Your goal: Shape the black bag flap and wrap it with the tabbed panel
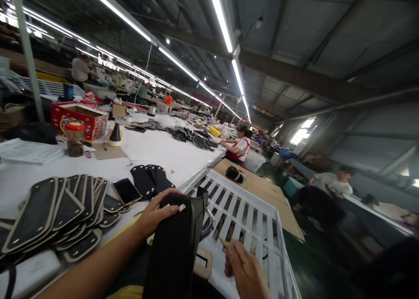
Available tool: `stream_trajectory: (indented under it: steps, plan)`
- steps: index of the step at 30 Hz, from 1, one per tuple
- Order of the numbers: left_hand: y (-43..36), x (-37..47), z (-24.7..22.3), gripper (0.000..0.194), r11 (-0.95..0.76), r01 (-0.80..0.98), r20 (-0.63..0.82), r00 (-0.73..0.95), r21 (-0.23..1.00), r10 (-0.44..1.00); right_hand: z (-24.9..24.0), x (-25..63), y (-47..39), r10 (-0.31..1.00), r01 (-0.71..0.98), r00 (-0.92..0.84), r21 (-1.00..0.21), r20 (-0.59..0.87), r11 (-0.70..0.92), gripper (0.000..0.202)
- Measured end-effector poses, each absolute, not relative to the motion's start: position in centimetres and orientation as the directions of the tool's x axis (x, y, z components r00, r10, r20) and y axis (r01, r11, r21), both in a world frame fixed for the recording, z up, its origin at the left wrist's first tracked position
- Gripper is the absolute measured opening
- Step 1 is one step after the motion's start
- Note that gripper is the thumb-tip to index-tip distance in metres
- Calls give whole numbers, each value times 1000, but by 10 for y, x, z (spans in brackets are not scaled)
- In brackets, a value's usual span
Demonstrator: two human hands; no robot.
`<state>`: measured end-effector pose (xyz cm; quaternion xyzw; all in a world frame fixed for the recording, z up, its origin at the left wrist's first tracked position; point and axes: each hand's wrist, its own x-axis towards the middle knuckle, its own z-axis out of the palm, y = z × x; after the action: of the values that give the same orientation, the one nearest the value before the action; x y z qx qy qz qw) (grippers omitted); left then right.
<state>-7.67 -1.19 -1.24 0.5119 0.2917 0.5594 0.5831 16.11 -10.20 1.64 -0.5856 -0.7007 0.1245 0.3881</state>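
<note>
My left hand (160, 214) grips the upper end of a long black leather case (175, 251), thumb across its front beside a small white patch. The case stands upright, close to my body. To the right, my right hand (244, 266) is apart from it, fingers pinched together, with a small yellow tip (224, 242) showing at the fingers; what it belongs to is not clear. A beige slotted piece (204, 263) lies by the case. Left of my arm are stacked dark leather pieces with pale edges (36, 209), a phone (127, 190) and black cut pieces (152, 180).
A white slatted plastic rack (276, 222) stands under my right hand, with cardboard (273, 194) beyond. On the white table (147, 148) are a red box (94, 120), a jar (74, 142) and a black cone (115, 133). A co-worker (241, 146) works farther along.
</note>
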Motion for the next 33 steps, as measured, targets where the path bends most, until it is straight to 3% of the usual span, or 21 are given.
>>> stream_trajectory:
  steps: [4,8,10,13,18,20,22,25,29,33]
  plan:
    - [-19,-61,-1,42,-186,-310,265,237,933,935,38,128,-92,902,859,-193,-377,386,346,31]
    - [-23,-55,1,39,-234,-264,291,200,936,936,41,103,-79,899,880,-230,-316,373,356,30]
    - [-24,-53,1,37,-252,-247,302,189,936,934,38,102,-76,897,847,-256,-363,361,388,25]
    - [-24,-50,0,36,-259,-227,304,198,939,932,34,108,-73,889,697,-308,-556,339,453,21]
    - [-29,-43,-12,65,-379,-314,449,191,870,873,27,121,-69,890,392,-273,-803,365,449,26]
    - [-35,-42,-19,56,-459,-148,473,73,876,878,22,130,-68,906,341,-228,-843,356,417,30]
    - [-41,-41,-21,33,-471,117,472,20,874,881,18,140,-66,917,304,-197,-867,348,394,32]
    - [-48,-41,-12,33,-456,323,426,161,830,890,13,150,-63,924,235,-170,-897,342,375,34]
    - [-47,-40,10,33,-431,236,318,398,871,861,8,156,-57,937,138,-165,-934,307,330,33]
    - [-44,-34,18,31,-429,162,304,493,889,815,-1,159,-52,956,117,-108,-952,272,284,34]
